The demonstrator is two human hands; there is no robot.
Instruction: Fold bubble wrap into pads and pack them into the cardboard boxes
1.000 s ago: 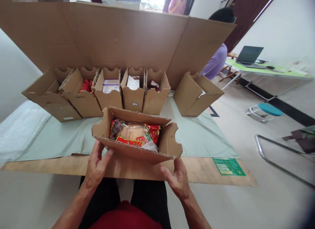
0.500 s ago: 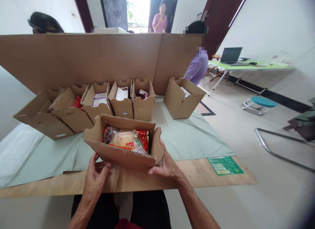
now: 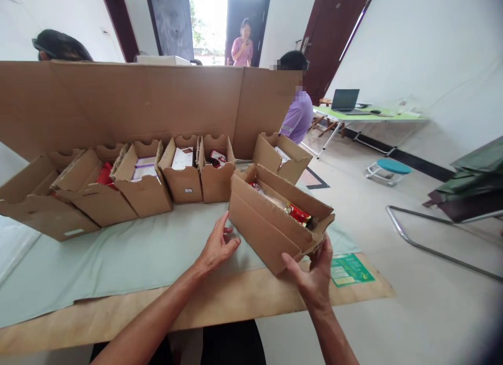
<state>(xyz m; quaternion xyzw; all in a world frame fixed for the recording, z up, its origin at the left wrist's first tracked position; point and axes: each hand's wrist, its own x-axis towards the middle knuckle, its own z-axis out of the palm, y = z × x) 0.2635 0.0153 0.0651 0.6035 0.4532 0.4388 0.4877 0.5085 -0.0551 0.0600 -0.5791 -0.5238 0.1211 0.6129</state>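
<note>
Showing inside the nearest box (image 3: 257, 224) is red packaging (image 3: 299, 214).

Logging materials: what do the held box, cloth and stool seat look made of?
Held box: apparently corrugated cardboard, matte brown; rough, ridged cut edges.
Cloth: probably fabric, matte pale green; soft creases.
Stool seat: perhaps plastic or vinyl, smooth-looking even teal; too far off to settle.

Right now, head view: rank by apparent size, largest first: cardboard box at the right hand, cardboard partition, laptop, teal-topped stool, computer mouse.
1. Cardboard partition
2. Cardboard box at the right hand
3. Laptop and teal-topped stool: too alike to rank
4. Computer mouse
</note>
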